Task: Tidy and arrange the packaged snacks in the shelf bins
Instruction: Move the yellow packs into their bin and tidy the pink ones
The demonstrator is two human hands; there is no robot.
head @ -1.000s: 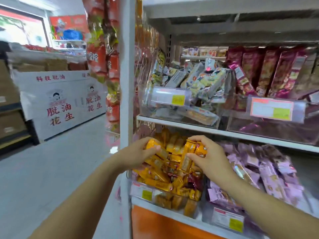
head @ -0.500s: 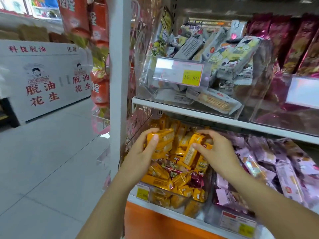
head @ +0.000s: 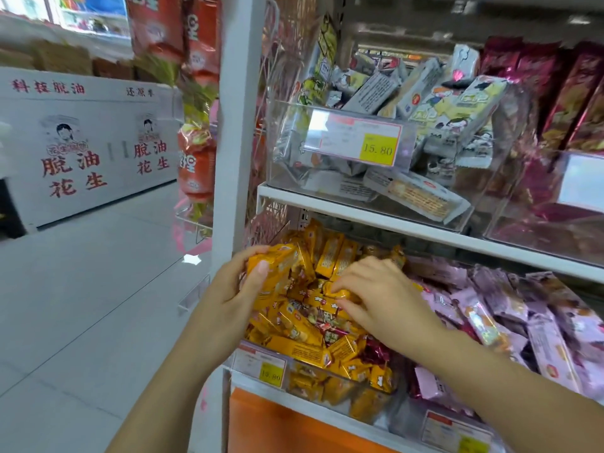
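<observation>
The white shelving unit (head: 235,125) fills the right half of the scene, its upright post near the middle and an orange panel (head: 277,426) along its base. Far to the left, across the pale floor (head: 81,305), stands a white display stand (head: 81,152) printed in red with 脱油花生 and, higher up, 科技脱油. Red snack bags (head: 196,168) hang in a strip on the left side of the post.

On the upper shelf a clear bin (head: 287,178) holds white biscuit packets (head: 418,194) with cartoon figures, and to its right maroon packets (head: 555,93) stand upright. On the lower shelf the right side is heaped with pink packets (head: 490,322). The left bin (head: 313,392) is piled with yellow snack packets (head: 294,341).

Both hands are in this left bin. The left hand (head: 235,295) grips one yellow packet (head: 277,261) at the far left of the pile, thumb across its near face and fingers wrapped over the top. The right hand (head: 382,299), just beside it, lies palm-down on the heap with its fingertips curled, pinching a smaller yellow packet (head: 341,293) in the middle.

The upper bin's price label (head: 377,150) reads 15.80 on a yellow patch. The lower bin's tag (head: 270,376) reads 19.80.
</observation>
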